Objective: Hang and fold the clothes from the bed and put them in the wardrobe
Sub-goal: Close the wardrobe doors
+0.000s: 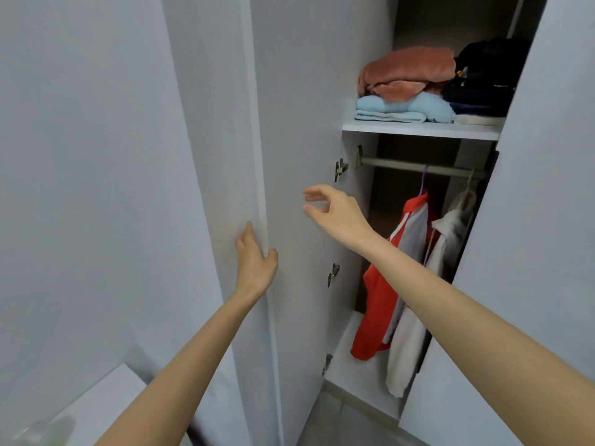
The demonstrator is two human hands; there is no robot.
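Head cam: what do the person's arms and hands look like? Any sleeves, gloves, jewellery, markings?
Nothing is worn that shows. The left hand and right hand have no gloves and no visible rings. The left forearm and right forearm are uncovered to the frame edge, with no sleeve in view and no watch, bracelet or markings visible.

Left grip flat, right grip seemingly relaxed.

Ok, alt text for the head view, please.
Two bare hands are at an open wardrobe door: the left hand rests on its edge, the right hand hovers open by its inner face. Inside, a red jacket and a white garment hang from the rail, under a shelf of folded textiles.
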